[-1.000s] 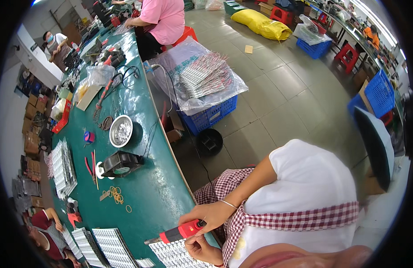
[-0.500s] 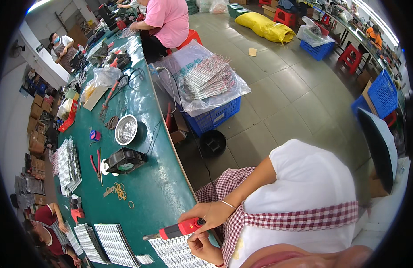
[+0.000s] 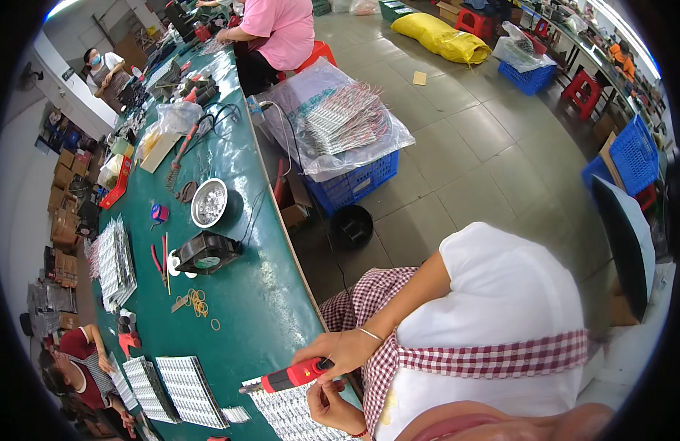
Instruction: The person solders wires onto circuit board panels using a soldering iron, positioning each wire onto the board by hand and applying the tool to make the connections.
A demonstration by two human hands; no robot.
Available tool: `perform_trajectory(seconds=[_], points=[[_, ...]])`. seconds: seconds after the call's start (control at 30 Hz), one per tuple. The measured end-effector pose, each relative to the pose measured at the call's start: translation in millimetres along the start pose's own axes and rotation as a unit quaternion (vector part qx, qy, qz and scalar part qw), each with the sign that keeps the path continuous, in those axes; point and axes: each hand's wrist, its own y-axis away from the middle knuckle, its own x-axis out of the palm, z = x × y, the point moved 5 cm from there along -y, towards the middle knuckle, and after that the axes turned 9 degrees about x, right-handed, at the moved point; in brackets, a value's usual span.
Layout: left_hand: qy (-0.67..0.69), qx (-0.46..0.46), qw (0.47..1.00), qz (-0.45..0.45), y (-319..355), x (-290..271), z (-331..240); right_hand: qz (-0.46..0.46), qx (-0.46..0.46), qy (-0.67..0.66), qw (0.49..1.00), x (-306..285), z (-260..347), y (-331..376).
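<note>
Your right hand (image 3: 347, 351) is closed around the grip of the red, pistol-shaped electric screwdriver with a black nose (image 3: 292, 376). The tool lies nearly level, its bit pointing away from you over the near edge of the green-topped workbench (image 3: 259, 309). Your left hand (image 3: 332, 404) sits just below it, fingers curled at the edge of the white panel of small ribbed strips (image 3: 288, 415); whether it pinches anything cannot be told.

Against the frame a second earlier, the screwdriver has dropped from a slight upward tilt to this flatter line, and the bit now stands just over the panel's far corner, which suggests a fastening is being lined up. Both hands otherwise keep their places. The black square fan (image 3: 207, 253) and the round metal bowl (image 3: 209, 202) show no shift on the bench, beyond the camera's own drift.
</note>
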Motion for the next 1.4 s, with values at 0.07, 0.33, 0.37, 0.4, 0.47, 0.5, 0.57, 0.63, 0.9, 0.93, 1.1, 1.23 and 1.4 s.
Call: perform_trajectory(seconds=[0.07,0.33,0.37,0.4,0.47,0.5,0.57,0.63,0.9,0.93,1.1,1.23,1.4], points=[[-0.014,0.018,1.0,-0.01,0,-4,-1,0.016,0.005,-0.025,1.0,2,1,-1],[-0.041,-0.028,0.998,0.03,-3,-2,0,0.045,0.018,-0.126,0.991,-3,7,-5],[-0.061,0.021,0.998,-0.016,-3,-3,-5,0.051,0.024,-0.112,0.992,-3,6,-6],[-0.062,0.014,0.998,-0.02,-3,-4,-6,0.058,0.028,-0.115,0.991,-2,5,-7],[-0.105,0.056,0.993,-0.002,-6,-2,-13,0.041,0.027,-0.105,0.993,-4,4,-8],[-0.105,0.051,0.993,-0.006,-8,-3,-14,0.048,0.033,-0.109,0.992,-4,2,-8],[-0.188,0.092,0.978,0.013,-8,-2,-21,0.049,0.03,-0.13,0.99,-6,1,-6],[-0.181,0.058,0.982,-0.007,-6,-1,-18,0.056,0.035,-0.094,0.993,-2,-1,-9],[-0.087,0.008,0.994,-0.059,-4,-6,2,0.041,0.03,0.016,0.999,5,-10,-12],[-0.112,0.026,0.993,-0.036,-6,-6,1,0.064,0.05,0.014,0.997,6,-11,-14],[-0.137,0.09,0.986,-0.043,-14,-6,-12,0.03,0.032,-0.006,0.999,-7,0,-13],[-0.185,0.112,0.975,-0.049,-15,-12,-25,0.021,0.132,-0.012,0.991,-8,-1,-16],[-0.106,0.019,0.99,-0.09,-4,-18,-26,0.072,0.25,0.111,0.959,-10,4,-11]])
